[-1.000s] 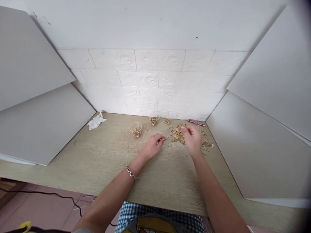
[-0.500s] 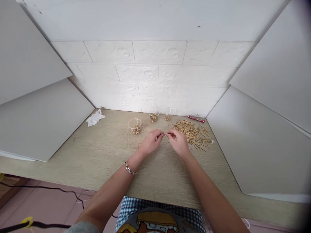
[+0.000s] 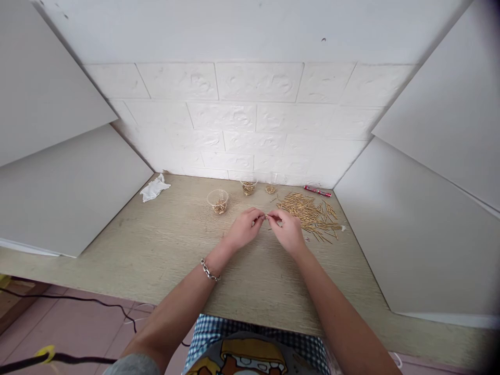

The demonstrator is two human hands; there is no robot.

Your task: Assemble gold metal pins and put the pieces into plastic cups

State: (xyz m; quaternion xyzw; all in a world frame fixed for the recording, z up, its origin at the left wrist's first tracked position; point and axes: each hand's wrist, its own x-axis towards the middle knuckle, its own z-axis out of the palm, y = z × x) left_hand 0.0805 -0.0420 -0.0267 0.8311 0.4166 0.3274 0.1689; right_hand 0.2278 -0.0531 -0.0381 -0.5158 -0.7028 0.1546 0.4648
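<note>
L hand point(image 3: 246, 228), R hand point(image 3: 288, 230) pinched close, sm. pc. point(image 3: 266, 216) prob. between

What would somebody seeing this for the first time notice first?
Probably the golden rods heaped on the right side of the table. The eye might then go to the left hand and right hand, fingertips close together at a tiny piece just left of that heap. The red tube behind the rods, near the wall, also stands out.
</note>
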